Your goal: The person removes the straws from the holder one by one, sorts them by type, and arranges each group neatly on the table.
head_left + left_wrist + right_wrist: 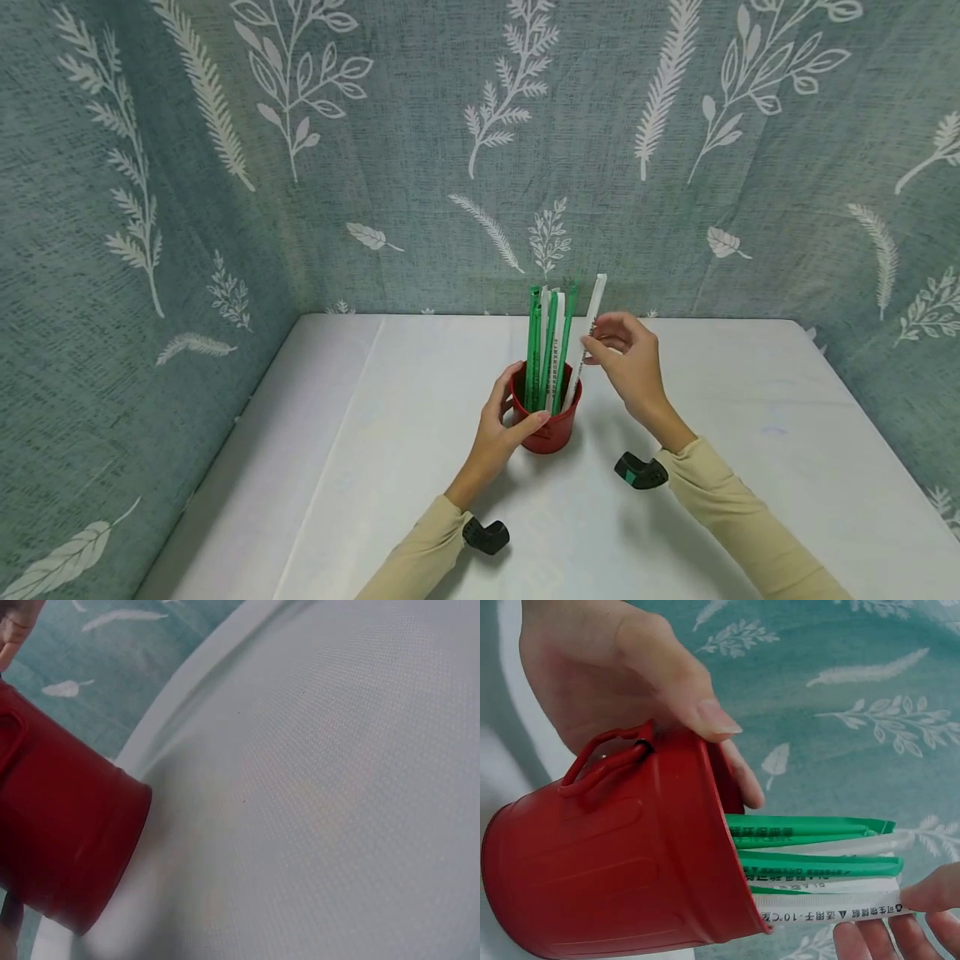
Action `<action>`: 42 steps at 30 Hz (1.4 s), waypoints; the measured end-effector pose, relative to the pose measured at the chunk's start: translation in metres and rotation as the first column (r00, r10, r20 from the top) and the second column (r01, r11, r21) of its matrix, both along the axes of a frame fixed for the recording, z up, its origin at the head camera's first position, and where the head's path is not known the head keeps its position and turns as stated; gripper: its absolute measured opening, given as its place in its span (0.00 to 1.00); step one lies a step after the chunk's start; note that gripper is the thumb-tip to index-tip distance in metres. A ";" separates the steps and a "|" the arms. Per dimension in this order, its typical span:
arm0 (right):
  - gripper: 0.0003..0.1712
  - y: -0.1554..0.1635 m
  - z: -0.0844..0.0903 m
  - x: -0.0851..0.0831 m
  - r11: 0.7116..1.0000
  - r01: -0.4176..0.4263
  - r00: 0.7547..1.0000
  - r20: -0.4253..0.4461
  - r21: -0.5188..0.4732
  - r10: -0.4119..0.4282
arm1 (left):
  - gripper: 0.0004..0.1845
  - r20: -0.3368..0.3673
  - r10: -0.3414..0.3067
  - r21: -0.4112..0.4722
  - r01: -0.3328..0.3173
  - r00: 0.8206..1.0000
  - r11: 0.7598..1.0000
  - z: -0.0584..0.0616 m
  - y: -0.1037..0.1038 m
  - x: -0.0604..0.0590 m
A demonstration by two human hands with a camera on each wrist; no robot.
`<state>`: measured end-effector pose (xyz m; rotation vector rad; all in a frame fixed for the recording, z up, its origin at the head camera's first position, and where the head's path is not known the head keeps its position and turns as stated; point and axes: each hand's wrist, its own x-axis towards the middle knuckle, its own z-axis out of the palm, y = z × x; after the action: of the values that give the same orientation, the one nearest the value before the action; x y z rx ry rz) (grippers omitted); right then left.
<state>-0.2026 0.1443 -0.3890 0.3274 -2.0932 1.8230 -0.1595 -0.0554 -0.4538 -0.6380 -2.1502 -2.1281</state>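
Note:
A small red metal bucket (547, 435) stands on the white table, holding several paper-wrapped straws, some green (533, 350) and some white (555, 358). My left hand (504, 421) grips the bucket at its rim from the left, thumb in front and fingers round the far side. With thumb and fingers my right hand (628, 362) pinches one white wrapped straw (597, 296), which leans right against the rim with its lower end inside the bucket. In the right wrist view, printed characters run along the white straw (832, 907), and a loop handle (607, 757) shows on the bucket's side.
The white table (405, 500) reaches back to a teal cloth (420, 167) with white leaf prints, hung behind and at the sides. A black wrist camera (486, 536) sits on the left wrist, another black camera (641, 471) on the right.

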 end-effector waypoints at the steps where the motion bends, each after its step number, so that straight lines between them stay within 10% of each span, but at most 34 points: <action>1: 0.16 0.000 0.000 0.001 1.000 0.001 1.000 -0.003 0.008 -0.001 | 0.38 0.000 0.001 -0.001 -0.001 1.000 1.000 0.000 0.000 0.000; 14: 0.13 -0.007 0.041 0.024 0.999 0.033 0.997 -0.067 0.039 -0.031 | 0.38 0.011 -0.002 0.006 0.002 1.000 1.000 -0.001 0.000 0.000; 42: 0.20 0.025 0.065 0.002 0.991 0.031 0.986 -0.159 -0.133 -0.052 | 0.38 0.048 0.011 0.014 -0.011 0.999 1.000 -0.002 0.000 0.002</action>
<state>-0.2009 0.1693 -0.3238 0.3813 -1.8496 1.8326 -0.1578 -0.0550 -0.4553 -0.5790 -2.1554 -2.1724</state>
